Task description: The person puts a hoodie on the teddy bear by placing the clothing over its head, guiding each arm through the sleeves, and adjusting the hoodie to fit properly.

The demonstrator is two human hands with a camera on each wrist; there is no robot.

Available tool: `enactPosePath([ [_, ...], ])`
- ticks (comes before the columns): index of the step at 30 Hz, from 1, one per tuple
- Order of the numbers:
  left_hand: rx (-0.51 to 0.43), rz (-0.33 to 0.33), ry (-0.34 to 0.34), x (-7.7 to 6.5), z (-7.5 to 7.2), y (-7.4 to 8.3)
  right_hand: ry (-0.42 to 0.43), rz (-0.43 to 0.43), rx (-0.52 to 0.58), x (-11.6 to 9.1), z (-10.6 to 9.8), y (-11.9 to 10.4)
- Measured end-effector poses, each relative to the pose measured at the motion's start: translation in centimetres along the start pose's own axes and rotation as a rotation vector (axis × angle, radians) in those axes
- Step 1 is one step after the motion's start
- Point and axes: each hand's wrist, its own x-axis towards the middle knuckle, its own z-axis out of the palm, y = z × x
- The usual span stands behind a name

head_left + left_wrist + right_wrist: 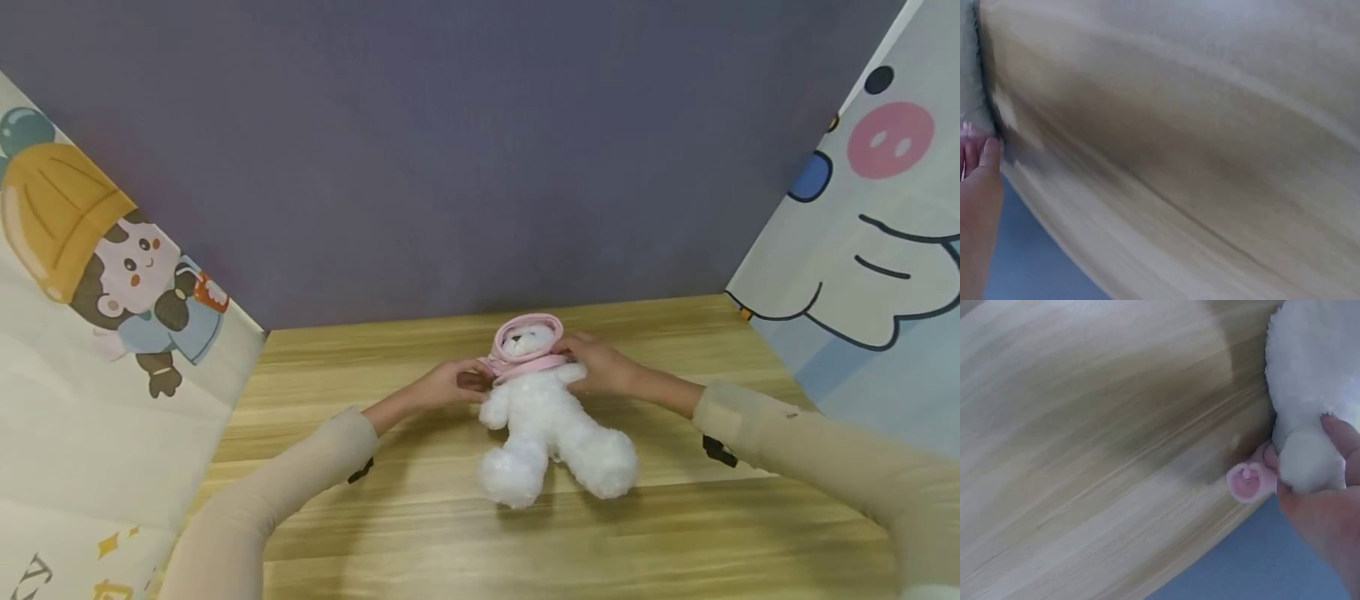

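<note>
A white plush teddy bear (543,408) lies on its back on the wooden table, legs toward me. A pink hooded top (534,364) frames its face and is bunched round its neck; the belly and legs are bare. My left hand (459,382) pinches the top's edge at the bear's left-hand shoulder in the head view. On the other side my right hand (603,365) holds the bear's arm between thumb and fingers, with fingertips at the pink cloth. The right wrist view shows the rounded paw (1312,461) inside that grip and an empty pink sleeve opening (1245,482) beside it.
The wood-grain table (420,517) ends at a dark grey upright panel (480,167) just behind the bear's head. Printed cloths with cartoon figures hang at the left (67,450) and right (922,358).
</note>
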Motion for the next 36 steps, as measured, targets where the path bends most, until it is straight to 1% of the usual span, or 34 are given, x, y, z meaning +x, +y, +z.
enactPosePath([
  [3,-0.035,-0.029,0.012,0.1,0.0,-0.2,-0.034,0.019,0.021,0.0,0.0,0.0],
  [5,-0.042,-0.016,0.032,0.5,0.3,-0.3,-0.051,0.054,0.038,0.4,-0.1,0.0],
  [8,-0.023,0.004,0.089,1.6,1.1,-0.1,-0.06,0.082,0.031,1.1,-0.2,-0.1],
  [10,0.02,0.007,0.127,2.2,1.8,0.2,-0.068,0.076,0.009,1.4,-0.2,-0.1],
  [13,0.141,0.02,0.174,2.8,2.7,0.7,-0.079,0.078,-0.039,1.2,0.1,0.2],
  [16,0.251,0.048,0.181,3.2,3.6,1.3,-0.073,0.073,-0.081,0.7,0.7,0.7],
  [17,0.274,0.052,0.18,3.3,3.8,1.5,-0.064,0.068,-0.085,0.5,0.8,0.8],
  [19,0.252,0.053,0.165,3.4,4.1,1.9,-0.053,0.077,-0.078,0.2,1.0,1.2],
  [20,0.228,0.039,0.167,3.5,4.1,2.0,-0.052,0.079,-0.066,0.0,1.1,1.3],
  [22,0.178,-0.005,0.192,3.5,4.1,2.4,-0.055,0.095,-0.031,-0.3,1.0,1.6],
  [25,0.093,-0.1,0.247,3.2,4.2,2.8,-0.078,0.123,0.009,-0.9,0.7,2.0],
  [27,0.054,-0.14,0.267,3.0,4.3,2.8,-0.094,0.124,0.025,-1.3,0.6,2.2],
  [28,0.039,-0.14,0.271,3.0,4.4,2.7,-0.102,0.128,0.029,-1.5,0.5,2.3],
  [33,-0.089,-0.064,0.235,3.5,5.1,2.2,-0.121,0.138,0.054,-1.9,0.1,2.4],
  [35,-0.127,-0.058,0.219,3.7,4.9,1.9,-0.133,0.144,0.069,-1.9,0.0,2.4],
  [36,-0.14,-0.067,0.22,3.7,4.7,1.8,-0.14,0.144,0.078,-1.9,0.0,2.4],
])
